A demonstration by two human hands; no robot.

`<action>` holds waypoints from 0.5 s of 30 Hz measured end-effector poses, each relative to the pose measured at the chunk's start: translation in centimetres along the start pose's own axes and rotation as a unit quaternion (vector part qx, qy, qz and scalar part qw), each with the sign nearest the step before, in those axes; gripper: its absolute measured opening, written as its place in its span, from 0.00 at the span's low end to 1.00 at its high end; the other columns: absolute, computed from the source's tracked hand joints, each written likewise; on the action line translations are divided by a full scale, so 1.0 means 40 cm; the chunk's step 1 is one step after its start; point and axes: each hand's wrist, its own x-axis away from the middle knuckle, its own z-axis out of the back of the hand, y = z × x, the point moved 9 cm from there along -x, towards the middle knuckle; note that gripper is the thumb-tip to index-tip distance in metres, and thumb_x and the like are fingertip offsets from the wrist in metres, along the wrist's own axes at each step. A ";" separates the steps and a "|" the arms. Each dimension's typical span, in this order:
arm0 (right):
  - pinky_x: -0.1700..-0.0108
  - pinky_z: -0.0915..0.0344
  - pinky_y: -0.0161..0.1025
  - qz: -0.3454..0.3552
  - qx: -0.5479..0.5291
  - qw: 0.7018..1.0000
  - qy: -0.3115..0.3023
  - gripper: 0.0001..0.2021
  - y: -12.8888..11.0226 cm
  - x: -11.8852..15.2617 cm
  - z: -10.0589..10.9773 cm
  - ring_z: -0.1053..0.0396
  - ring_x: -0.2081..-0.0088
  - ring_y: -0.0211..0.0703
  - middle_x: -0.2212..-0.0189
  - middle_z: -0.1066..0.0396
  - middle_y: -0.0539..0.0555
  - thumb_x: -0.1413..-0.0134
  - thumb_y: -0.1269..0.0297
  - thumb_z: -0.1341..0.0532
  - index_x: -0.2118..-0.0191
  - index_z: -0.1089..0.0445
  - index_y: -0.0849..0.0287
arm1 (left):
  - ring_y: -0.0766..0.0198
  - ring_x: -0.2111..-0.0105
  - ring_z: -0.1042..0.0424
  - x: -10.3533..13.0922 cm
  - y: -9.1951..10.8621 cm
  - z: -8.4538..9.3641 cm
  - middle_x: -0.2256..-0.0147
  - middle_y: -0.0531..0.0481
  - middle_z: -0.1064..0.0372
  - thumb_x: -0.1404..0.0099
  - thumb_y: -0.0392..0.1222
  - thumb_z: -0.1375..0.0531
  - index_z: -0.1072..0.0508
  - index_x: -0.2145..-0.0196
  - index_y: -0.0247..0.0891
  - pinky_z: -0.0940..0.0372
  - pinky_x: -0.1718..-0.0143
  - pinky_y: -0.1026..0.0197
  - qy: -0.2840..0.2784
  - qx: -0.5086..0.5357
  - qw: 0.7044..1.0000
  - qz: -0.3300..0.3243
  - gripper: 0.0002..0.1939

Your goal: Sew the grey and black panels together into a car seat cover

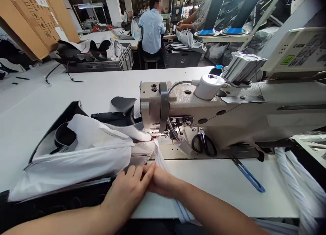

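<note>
A sewn piece of white and grey fabric (84, 162) with black parts lies left of the sewing machine (163, 107), its grey mesh edge (142, 150) reaching the needle area. My left hand (129, 182) is closed at the near edge of this fabric, fingers bent. Against it, my right hand (163, 181) is closed too, its fingertips partly hidden behind the left fingers. A white binding strip (160, 155) runs from the needle area down under my right hand and reappears below as a blue-lined tape (183, 211). What exactly the fingertips pinch is hidden.
Black-handled scissors (203, 143) lie on the machine bed, with a blue slotted tool (251, 179) to their right. White strips (296, 184) hang at the right. Behind the table are a grey crate (124, 58), a cardboard box (38, 20) and a seated person (152, 31).
</note>
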 end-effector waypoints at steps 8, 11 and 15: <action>0.61 0.40 0.38 0.238 0.699 0.652 0.174 0.14 -0.198 0.156 0.019 0.36 0.65 0.42 0.67 0.33 0.54 0.42 0.67 0.46 0.51 0.31 0.57 | 0.55 0.67 0.28 -0.035 -0.100 -0.114 0.66 0.43 0.31 0.38 0.25 0.52 0.52 0.35 0.44 0.32 0.71 0.57 -0.198 -0.002 0.979 0.048 0.36; 0.64 0.42 0.36 0.260 0.761 0.540 0.247 0.22 -0.233 0.161 0.062 0.38 0.66 0.42 0.68 0.36 0.54 0.42 0.67 0.44 0.41 0.37 0.52 | 0.55 0.66 0.26 -0.037 -0.098 -0.136 0.61 0.41 0.29 0.41 0.23 0.54 0.57 0.34 0.42 0.32 0.68 0.57 -0.254 0.083 0.963 0.034 0.39; 0.65 0.42 0.34 0.259 0.779 0.521 0.236 0.26 -0.236 0.115 0.104 0.39 0.67 0.40 0.68 0.37 0.52 0.45 0.67 0.42 0.40 0.40 0.45 | 0.55 0.63 0.26 -0.049 -0.082 -0.109 0.58 0.41 0.27 0.42 0.28 0.53 0.61 0.33 0.36 0.32 0.63 0.58 -0.284 0.274 0.919 0.029 0.40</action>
